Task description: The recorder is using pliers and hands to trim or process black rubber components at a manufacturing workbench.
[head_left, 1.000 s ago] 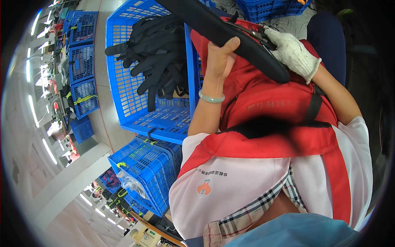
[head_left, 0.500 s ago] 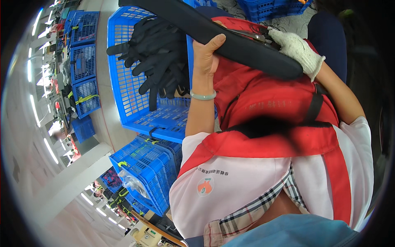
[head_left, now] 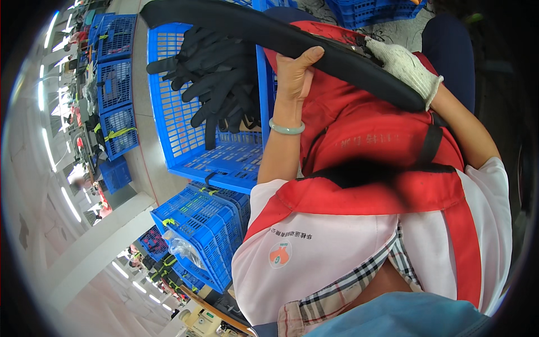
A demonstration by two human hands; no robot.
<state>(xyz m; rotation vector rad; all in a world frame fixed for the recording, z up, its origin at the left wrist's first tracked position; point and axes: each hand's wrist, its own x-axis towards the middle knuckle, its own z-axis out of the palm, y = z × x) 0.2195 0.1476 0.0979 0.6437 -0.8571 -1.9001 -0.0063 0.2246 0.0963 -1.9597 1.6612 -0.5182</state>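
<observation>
A long black padded strip [head_left: 236, 28] runs slantwise across my lap, from the upper left down to the right. My left hand [head_left: 295, 73], bare and with a pale bangle at the wrist, is closed on its middle, thumb on top and fingers hidden beneath. My right hand [head_left: 396, 64], in a white knit glove, is curled just beyond the strip's right end. It grips a small metal tool that looks like scissors [head_left: 359, 48], mostly hidden behind the strip. Under both hands lies my red apron [head_left: 359, 118].
Left of my lap stands a blue plastic crate [head_left: 208, 168] holding a heap of similar black strips [head_left: 219, 78]. More blue crates are stacked nearer me [head_left: 196, 224] and along the aisle [head_left: 115, 84]. Another blue crate [head_left: 370, 14] stands beyond my knees, with dark scraps on the floor.
My left hand has moved a little to the right with the strip. The strip's right end sits slightly farther right, and more of its left end shows. My right hand has hardly moved.
</observation>
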